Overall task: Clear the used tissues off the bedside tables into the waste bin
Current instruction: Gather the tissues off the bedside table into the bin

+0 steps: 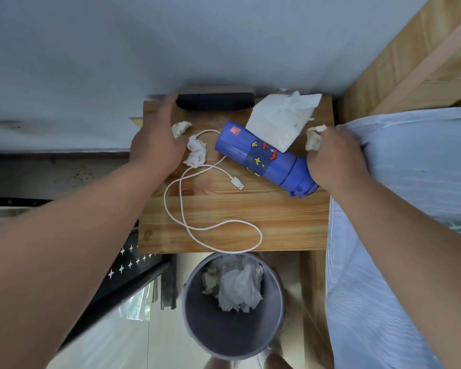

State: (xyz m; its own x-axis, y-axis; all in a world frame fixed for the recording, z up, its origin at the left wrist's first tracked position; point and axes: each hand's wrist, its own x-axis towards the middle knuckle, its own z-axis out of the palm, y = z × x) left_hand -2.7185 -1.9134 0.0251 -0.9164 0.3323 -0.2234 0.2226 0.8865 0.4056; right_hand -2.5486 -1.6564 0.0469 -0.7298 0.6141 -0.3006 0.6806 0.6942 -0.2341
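Your right hand (pixel 333 158) pinches a crumpled tissue (pixel 314 138) beside the blue bottle (pixel 264 158); your left hand (pixel 157 145) hangs spread over two wads (pixel 196 153). Risk: snagging the cable (pixel 210 227) or rolling the bottle off the worktop (pixel 250 209). Bin (pixel 234 339) sits below.

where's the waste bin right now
In the head view the waste bin stands on the floor at bottom centre, just in front of the wooden bedside table, already holding crumpled tissues.
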